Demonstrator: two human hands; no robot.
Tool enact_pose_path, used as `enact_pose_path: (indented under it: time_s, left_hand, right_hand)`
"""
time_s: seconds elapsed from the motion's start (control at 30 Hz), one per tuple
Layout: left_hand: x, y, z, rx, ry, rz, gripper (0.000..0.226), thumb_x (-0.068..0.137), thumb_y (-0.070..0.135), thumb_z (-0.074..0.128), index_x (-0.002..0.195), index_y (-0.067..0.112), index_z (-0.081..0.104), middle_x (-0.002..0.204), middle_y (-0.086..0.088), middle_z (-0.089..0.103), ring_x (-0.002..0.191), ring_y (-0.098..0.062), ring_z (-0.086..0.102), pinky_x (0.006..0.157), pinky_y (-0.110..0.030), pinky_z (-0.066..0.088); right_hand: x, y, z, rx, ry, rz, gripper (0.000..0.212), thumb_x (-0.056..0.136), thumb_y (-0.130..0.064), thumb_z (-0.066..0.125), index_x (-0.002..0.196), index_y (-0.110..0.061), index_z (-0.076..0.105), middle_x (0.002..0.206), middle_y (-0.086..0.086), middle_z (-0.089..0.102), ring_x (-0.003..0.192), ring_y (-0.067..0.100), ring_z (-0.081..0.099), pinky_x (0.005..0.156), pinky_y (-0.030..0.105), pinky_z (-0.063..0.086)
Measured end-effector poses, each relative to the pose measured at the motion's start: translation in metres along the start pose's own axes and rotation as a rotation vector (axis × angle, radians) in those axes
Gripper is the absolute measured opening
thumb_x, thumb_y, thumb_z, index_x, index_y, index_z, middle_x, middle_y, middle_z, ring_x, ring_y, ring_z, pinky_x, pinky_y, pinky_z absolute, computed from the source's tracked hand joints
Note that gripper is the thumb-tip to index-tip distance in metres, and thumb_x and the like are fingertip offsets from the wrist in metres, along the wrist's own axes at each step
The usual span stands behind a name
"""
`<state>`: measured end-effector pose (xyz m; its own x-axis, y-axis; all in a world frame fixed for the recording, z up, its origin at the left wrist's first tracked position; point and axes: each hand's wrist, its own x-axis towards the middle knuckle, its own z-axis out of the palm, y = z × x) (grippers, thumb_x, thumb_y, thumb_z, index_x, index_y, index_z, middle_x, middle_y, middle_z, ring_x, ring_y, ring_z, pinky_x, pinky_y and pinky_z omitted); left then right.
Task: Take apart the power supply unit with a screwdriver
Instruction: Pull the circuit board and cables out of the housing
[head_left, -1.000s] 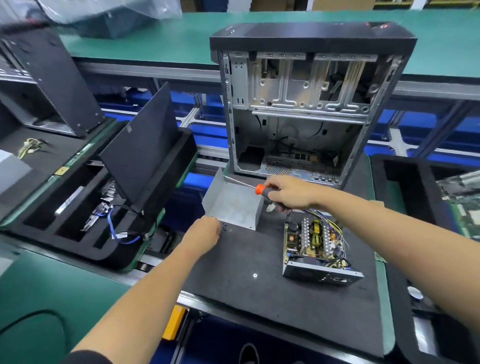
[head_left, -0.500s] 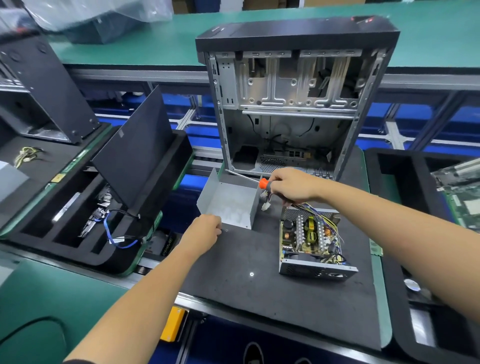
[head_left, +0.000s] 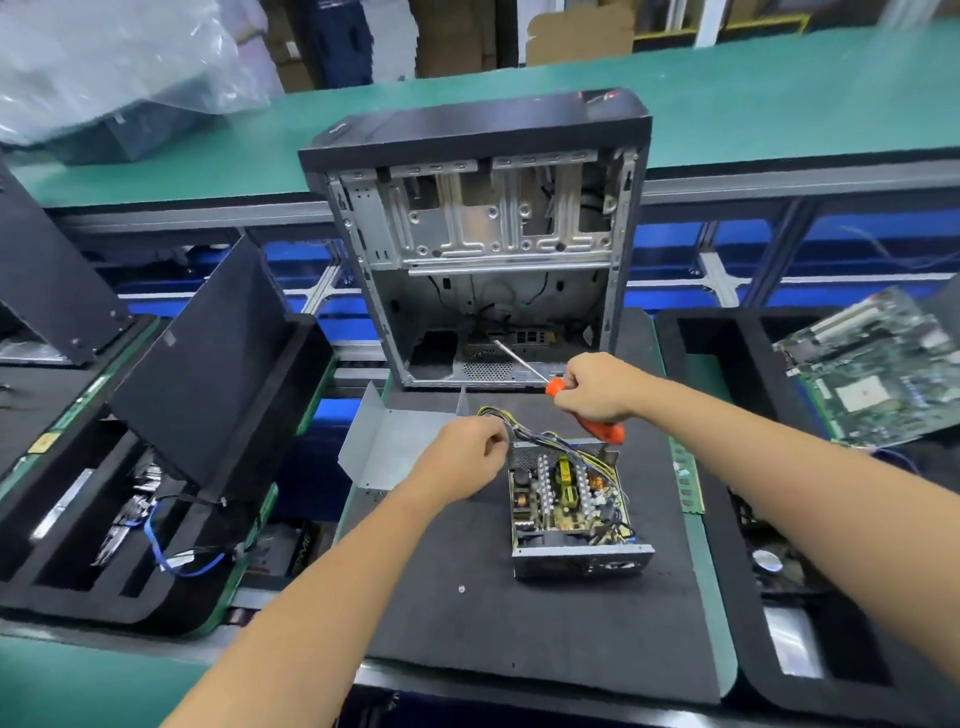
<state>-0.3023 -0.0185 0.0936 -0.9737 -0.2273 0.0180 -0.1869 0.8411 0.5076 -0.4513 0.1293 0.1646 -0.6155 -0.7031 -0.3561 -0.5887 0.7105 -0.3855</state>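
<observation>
The opened power supply unit (head_left: 569, 512) lies on the black foam mat (head_left: 519, 623), its circuit board and heat sinks exposed. Its grey metal cover (head_left: 387, 447) rests apart on the mat's left edge. My left hand (head_left: 462, 457) is closed on the bundle of coloured wires (head_left: 540, 434) coming off the unit's far side. Just behind the unit, my right hand (head_left: 597, 387) grips the orange-handled screwdriver (head_left: 556, 387), whose metal shaft points up and left toward the case.
An empty computer case (head_left: 483, 249) stands upright behind the mat. A small screw (head_left: 461, 588) lies on the mat. A black foam tray (head_left: 104, 519) with cables and a leaning black panel sits left. A green motherboard (head_left: 883, 374) rests on another tray right.
My left hand moved right, from beside the metal cover to the wire bundle, and closed on it. The right hand with the screwdriver lifted slightly, and the camera pulled back.
</observation>
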Motion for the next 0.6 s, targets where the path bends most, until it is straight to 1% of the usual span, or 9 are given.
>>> enact_pose_path:
  time_s: [0.07, 0.1, 0.2, 0.3, 0.37, 0.4, 0.47, 0.53, 0.6]
  left_hand:
    - [0.010, 0.012, 0.007, -0.003, 0.010, 0.046, 0.012, 0.087, 0.011, 0.054, 0.085, 0.014, 0.065, 0.074, 0.008, 0.056, 0.070, -0.011, 0.050, 0.067, -0.027, 0.043]
    - [0.014, 0.016, 0.010, 0.002, -0.002, 0.058, 0.013, 0.088, 0.012, 0.053, 0.086, 0.014, 0.066, 0.075, 0.009, 0.055, 0.072, -0.010, 0.050, 0.069, -0.028, 0.044]
    - [0.025, 0.025, 0.017, 0.066, -0.068, 0.087, 0.014, 0.090, 0.015, 0.052, 0.088, 0.016, 0.065, 0.081, 0.009, 0.057, 0.079, -0.012, 0.053, 0.078, -0.033, 0.047]
    - [0.031, 0.029, 0.018, 0.110, -0.067, 0.111, 0.013, 0.089, 0.016, 0.052, 0.088, 0.016, 0.065, 0.089, 0.004, 0.059, 0.086, -0.016, 0.056, 0.080, -0.035, 0.048]
    - [0.034, 0.028, 0.019, 0.127, -0.051, 0.121, 0.008, 0.088, 0.017, 0.055, 0.089, 0.018, 0.062, 0.091, 0.005, 0.057, 0.089, -0.015, 0.055, 0.078, -0.033, 0.049]
    - [0.035, 0.028, 0.019, 0.131, -0.042, 0.127, 0.005, 0.087, 0.018, 0.057, 0.091, 0.019, 0.061, 0.092, 0.007, 0.055, 0.090, -0.013, 0.052, 0.077, -0.033, 0.049]
    - [0.037, 0.027, 0.019, 0.141, -0.031, 0.142, 0.014, 0.084, 0.021, 0.062, 0.097, 0.022, 0.058, 0.096, 0.008, 0.052, 0.095, -0.013, 0.048, 0.079, -0.032, 0.047]
    - [0.041, 0.026, 0.021, 0.184, -0.029, 0.150, 0.024, 0.083, 0.024, 0.065, 0.106, 0.024, 0.059, 0.103, 0.009, 0.055, 0.100, -0.014, 0.045, 0.086, -0.033, 0.042]
    - [0.043, 0.026, 0.023, 0.224, -0.050, 0.149, 0.023, 0.086, 0.026, 0.062, 0.108, 0.027, 0.062, 0.105, 0.011, 0.059, 0.103, -0.015, 0.045, 0.090, -0.035, 0.036]
  right_hand:
    - [-0.003, 0.019, -0.001, -0.023, -0.013, 0.085, 0.040, 0.089, -0.019, 0.052, 0.053, -0.012, 0.037, 0.042, 0.005, 0.041, 0.052, 0.023, 0.041, 0.054, 0.029, 0.036]
    - [-0.003, 0.027, 0.000, -0.035, -0.024, 0.127, 0.040, 0.089, -0.019, 0.051, 0.053, -0.012, 0.037, 0.042, 0.004, 0.041, 0.052, 0.021, 0.040, 0.053, 0.029, 0.035]
    - [-0.005, 0.046, 0.005, -0.077, -0.073, 0.237, 0.032, 0.088, -0.019, 0.051, 0.059, -0.010, 0.043, 0.057, 0.011, 0.049, 0.055, 0.027, 0.048, 0.045, 0.025, 0.033]
    - [-0.002, 0.062, 0.014, -0.035, -0.142, 0.326, 0.027, 0.087, -0.017, 0.054, 0.062, -0.008, 0.048, 0.056, 0.011, 0.052, 0.048, 0.028, 0.054, 0.043, 0.022, 0.040]
    - [0.000, 0.070, 0.019, 0.022, -0.194, 0.369, 0.027, 0.090, -0.016, 0.055, 0.065, -0.008, 0.049, 0.058, 0.012, 0.053, 0.045, 0.026, 0.056, 0.048, 0.025, 0.048]
    - [0.001, 0.073, 0.022, 0.053, -0.219, 0.384, 0.026, 0.092, -0.015, 0.054, 0.067, -0.007, 0.050, 0.060, 0.012, 0.054, 0.047, 0.025, 0.057, 0.053, 0.028, 0.053]
    - [0.004, 0.078, 0.028, 0.111, -0.265, 0.402, 0.024, 0.094, -0.011, 0.054, 0.072, -0.003, 0.052, 0.064, 0.013, 0.055, 0.054, 0.025, 0.057, 0.068, 0.035, 0.058]
    - [0.006, 0.081, 0.033, 0.142, -0.299, 0.403, 0.023, 0.095, -0.008, 0.056, 0.074, -0.001, 0.051, 0.069, 0.015, 0.056, 0.059, 0.026, 0.057, 0.069, 0.036, 0.057]
    - [0.007, 0.084, 0.039, 0.151, -0.333, 0.399, 0.023, 0.096, -0.007, 0.058, 0.074, -0.001, 0.051, 0.073, 0.015, 0.057, 0.064, 0.027, 0.059, 0.063, 0.034, 0.057]
